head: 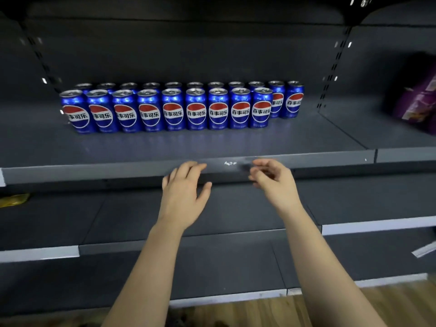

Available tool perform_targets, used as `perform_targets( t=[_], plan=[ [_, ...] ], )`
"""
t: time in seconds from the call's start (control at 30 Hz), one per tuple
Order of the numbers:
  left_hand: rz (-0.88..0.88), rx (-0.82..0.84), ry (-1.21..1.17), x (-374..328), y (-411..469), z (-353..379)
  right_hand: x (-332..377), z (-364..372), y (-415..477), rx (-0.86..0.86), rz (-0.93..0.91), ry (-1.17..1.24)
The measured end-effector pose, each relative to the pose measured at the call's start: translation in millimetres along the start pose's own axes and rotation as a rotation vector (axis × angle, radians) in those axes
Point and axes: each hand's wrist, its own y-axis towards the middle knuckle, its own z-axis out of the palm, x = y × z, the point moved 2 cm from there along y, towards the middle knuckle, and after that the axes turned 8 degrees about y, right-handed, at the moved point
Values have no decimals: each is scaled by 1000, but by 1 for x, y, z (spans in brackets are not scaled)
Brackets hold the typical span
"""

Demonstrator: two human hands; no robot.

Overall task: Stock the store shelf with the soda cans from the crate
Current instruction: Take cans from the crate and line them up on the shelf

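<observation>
The cans stand upright in two tight rows on the shelf, in the upper middle of the frame. The front row stops short at its right end, so there is free room. The crate is not in view.

I judge a full can to be fairly heavy for its size, stiff, smooth and a little slippery. It is best taken around the middle of the side wall, not by the top rim. A can dents if it falls, and a push on one can may knock over its neighbours.

The left hand is open with relaxed fingers. The right hand is loosely curled and holds nothing. Both hover at the shelf's front edge, centre frame.

A purple pack lies far right and a yellow bag is on a lower shelf at the left. Neither blocks the way.
</observation>
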Motion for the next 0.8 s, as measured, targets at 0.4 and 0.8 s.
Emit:
perform_targets(
  t=[0.4, 0.8],
  plan=[
    [-116, 222, 81, 12, -159, -6, -64, -9, -158, 134, 199, -248],
    [-343, 407, 148, 36, -325, -42, -104, -2, -308, 256, 392, -324]
  ],
)
